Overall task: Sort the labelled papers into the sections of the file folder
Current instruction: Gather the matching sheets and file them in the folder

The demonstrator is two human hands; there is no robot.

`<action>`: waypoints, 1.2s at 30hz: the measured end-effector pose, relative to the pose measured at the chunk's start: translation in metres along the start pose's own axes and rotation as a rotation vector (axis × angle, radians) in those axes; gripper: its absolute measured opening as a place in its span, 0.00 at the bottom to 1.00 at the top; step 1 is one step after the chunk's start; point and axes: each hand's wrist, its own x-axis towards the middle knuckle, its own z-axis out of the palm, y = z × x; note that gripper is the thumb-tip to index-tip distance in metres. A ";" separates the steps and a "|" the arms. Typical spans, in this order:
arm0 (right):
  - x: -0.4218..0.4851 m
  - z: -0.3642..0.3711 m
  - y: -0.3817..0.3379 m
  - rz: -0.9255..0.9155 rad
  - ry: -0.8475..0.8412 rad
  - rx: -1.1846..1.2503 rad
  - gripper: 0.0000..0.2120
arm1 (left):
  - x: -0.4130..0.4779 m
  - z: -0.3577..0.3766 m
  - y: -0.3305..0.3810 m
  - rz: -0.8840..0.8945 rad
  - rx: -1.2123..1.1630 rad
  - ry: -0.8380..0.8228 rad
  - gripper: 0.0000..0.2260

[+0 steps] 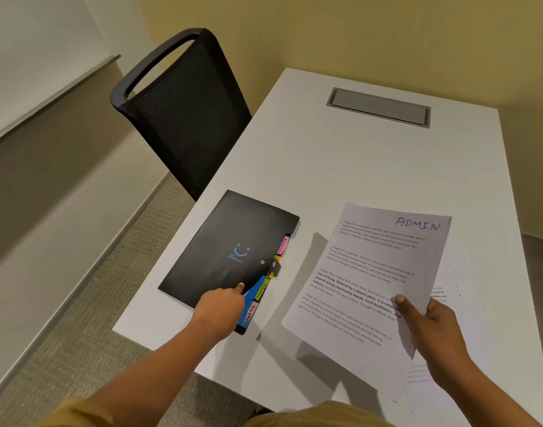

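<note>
Right hand (430, 325) grips ADMIN paper (372, 266), which hides most sheets (421, 377) beneath.

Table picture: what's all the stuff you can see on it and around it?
file folder: one, black, table's left side
tabs: several, pink, yellow, green, sticking out of the folder's right edge
ADMIN paper: one, white, lifted over the table's right side
other papers: a few, white, flat on the table beneath it
table: one, white, middle
hatch: one, grey, table's far end
chair: one, black, beside the table's far left
left hand: pinches the folder's near cover edge
right hand: holds the ADMIN paper's lower right edge
</note>
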 end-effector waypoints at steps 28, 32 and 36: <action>0.034 0.037 -0.050 -0.121 -0.039 -0.175 0.08 | -0.060 -0.018 0.000 0.073 -0.416 0.571 0.11; 0.039 0.052 -0.055 -0.130 -0.094 -0.333 0.09 | -0.065 -0.018 0.008 0.111 -0.455 0.580 0.12; 0.039 0.064 -0.056 -0.112 -0.152 -0.468 0.10 | -0.067 -0.019 0.015 0.114 -0.486 0.625 0.08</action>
